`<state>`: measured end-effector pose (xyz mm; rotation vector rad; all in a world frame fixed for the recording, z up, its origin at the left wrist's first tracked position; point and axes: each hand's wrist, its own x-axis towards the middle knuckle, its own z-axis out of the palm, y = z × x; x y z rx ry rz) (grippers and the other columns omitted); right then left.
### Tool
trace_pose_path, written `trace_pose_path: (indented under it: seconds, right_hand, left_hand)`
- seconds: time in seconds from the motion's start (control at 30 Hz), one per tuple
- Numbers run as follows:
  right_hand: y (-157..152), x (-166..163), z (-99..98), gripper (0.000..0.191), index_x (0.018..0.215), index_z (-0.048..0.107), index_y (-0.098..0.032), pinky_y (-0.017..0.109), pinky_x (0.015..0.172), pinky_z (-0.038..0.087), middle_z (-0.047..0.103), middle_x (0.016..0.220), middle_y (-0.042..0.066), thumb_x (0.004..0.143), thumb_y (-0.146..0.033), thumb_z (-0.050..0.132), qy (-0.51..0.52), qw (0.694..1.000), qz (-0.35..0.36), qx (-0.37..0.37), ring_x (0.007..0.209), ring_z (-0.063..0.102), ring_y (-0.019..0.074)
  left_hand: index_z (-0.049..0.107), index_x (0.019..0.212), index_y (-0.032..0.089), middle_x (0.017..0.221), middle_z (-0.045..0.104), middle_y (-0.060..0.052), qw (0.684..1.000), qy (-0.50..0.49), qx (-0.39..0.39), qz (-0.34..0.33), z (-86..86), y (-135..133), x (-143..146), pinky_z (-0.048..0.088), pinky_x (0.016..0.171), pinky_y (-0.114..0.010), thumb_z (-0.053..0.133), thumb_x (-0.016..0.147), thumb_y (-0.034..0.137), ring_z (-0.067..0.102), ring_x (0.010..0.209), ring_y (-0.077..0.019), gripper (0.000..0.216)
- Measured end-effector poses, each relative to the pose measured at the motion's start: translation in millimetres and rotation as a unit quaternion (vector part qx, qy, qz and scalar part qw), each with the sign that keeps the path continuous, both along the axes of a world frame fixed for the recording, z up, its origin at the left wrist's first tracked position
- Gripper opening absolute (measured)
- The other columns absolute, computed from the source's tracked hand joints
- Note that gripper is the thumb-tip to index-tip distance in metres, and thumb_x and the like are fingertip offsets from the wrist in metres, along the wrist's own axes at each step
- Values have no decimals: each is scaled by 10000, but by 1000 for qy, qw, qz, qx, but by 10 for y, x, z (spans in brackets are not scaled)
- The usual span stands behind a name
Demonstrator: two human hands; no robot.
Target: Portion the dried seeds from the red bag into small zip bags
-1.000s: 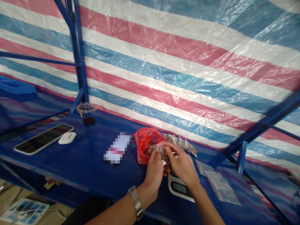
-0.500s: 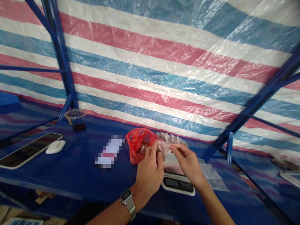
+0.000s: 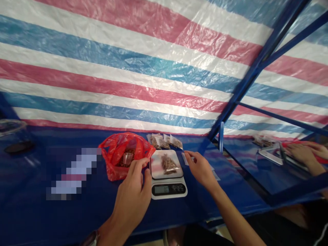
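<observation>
A white digital scale (image 3: pixel 169 194) stands between my hands. A small clear bag of brown dried pieces (image 3: pixel 169 164) lies on its plate. My left hand (image 3: pixel 134 191) is at the scale's left side, thumb apart from the fingers, its fingertips by the edge of a red plastic bag (image 3: pixel 111 160). In that bag are loose brown pieces and a small clear cup (image 3: pixel 127 159). To the right of the plate, my right hand (image 3: pixel 202 171) hovers over flat clear bags (image 3: pixel 216 175), its fingers loosely curled, with a gap between thumb and index finger.
Several filled small bags (image 3: pixel 165 140) lie behind the scale. A blurred-out item (image 3: pixel 74 174) and a clear container with dark contents (image 3: pixel 19 147) are on the left of the blue table (image 3: pixel 102 218). Blue metal posts (image 3: pixel 230 102) rise at right, beyond which another person's hands (image 3: pixel 304 153) work.
The small bag that was between my hands now lies on the scale plate, let go. My hands have moved apart, and the view has turned to the right.
</observation>
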<state>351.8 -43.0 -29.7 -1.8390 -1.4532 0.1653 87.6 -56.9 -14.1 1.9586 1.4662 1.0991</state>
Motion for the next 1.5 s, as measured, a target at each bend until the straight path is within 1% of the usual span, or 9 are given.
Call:
trace_pose_path:
  seconds: [0.2, 0.33, 0.47, 0.6, 0.77, 0.93, 1.13, 1.33, 1.5]
  right_hand:
    - [-201, 237, -16, 474, 1101, 786, -200, 363, 763, 495, 780, 1031, 97, 922, -529, 496, 27, 999, -20, -25, 767, 635, 230]
    - [-290, 232, -3, 425, 1047, 790, -216, 344, 750, 484, 767, 974, 78, 920, -526, 529, 24, 1000, -7, -16, 760, 620, 216]
    - [-388, 210, 79, 378, 1033, 788, -244, 326, 756, 480, 766, 969, 61, 943, -505, 530, 23, 1000, 9, -7, 781, 626, 207]
    - [-428, 175, 196, 368, 981, 791, -241, 328, 740, 479, 781, 1000, 72, 925, -508, 544, 31, 1000, 0, 4, 828, 658, 228]
    - [-362, -85, 340, 361, 997, 790, -241, 336, 743, 479, 787, 1005, 78, 948, -495, 538, 28, 998, 15, 45, 846, 673, 240]
    - [-230, -372, 422, 330, 995, 776, -243, 352, 823, 485, 770, 1017, 78, 1001, -430, 503, -11, 994, 56, 88, 885, 664, 238]
    - [-41, -482, 317, 335, 1145, 743, -218, 414, 887, 466, 761, 1064, 101, 942, -445, 602, -122, 992, 24, 32, 966, 667, 293]
    - [55, -376, 270, 438, 1131, 747, -192, 363, 774, 495, 786, 1001, 92, 960, -509, 497, 1, 1000, -4, 12, 829, 676, 250]
    - [64, -425, 238, 381, 1116, 743, -203, 378, 817, 486, 772, 1028, 91, 948, -465, 525, -33, 999, 7, 4, 896, 676, 267]
  left_hand:
    - [596, 1179, 295, 1139, 677, -20, 1000, 0, -18, -16, -99, -22, 32, 521, 700, -328, 438, 956, 281, 676, 841, -193, 274]
    - [616, 1124, 278, 1017, 682, -12, 1000, -5, -10, -10, -109, 65, -8, 516, 690, -317, 465, 935, 272, 647, 762, -181, 242]
    - [632, 1069, 261, 1069, 688, -30, 999, -9, 31, -6, -118, 188, -65, 528, 756, -322, 465, 915, 241, 672, 877, -200, 228]
    - [635, 1047, 267, 1098, 679, -27, 999, 5, 45, -3, -98, 244, -94, 519, 711, -307, 458, 908, 217, 681, 907, -204, 230]
    - [638, 1031, 267, 1074, 681, -30, 998, -16, 64, -15, 0, 193, -92, 522, 749, -302, 468, 910, 207, 672, 941, -207, 218]
    - [644, 1017, 247, 982, 690, -28, 996, -68, 43, -25, 95, 133, -71, 515, 748, -303, 478, 901, 205, 653, 843, -190, 206]
    - [652, 950, 238, 889, 681, -13, 993, -110, 25, -35, 158, 113, -40, 500, 699, -290, 479, 865, 191, 625, 760, -177, 198]
    - [652, 925, 235, 830, 657, -9, 990, -135, 26, -40, 190, 126, -21, 514, 763, -302, 484, 832, 169, 645, 821, -193, 204]
    - [652, 934, 233, 904, 693, -24, 988, -145, 22, -44, 189, 108, 0, 518, 795, -311, 477, 842, 169, 660, 869, -200, 209]
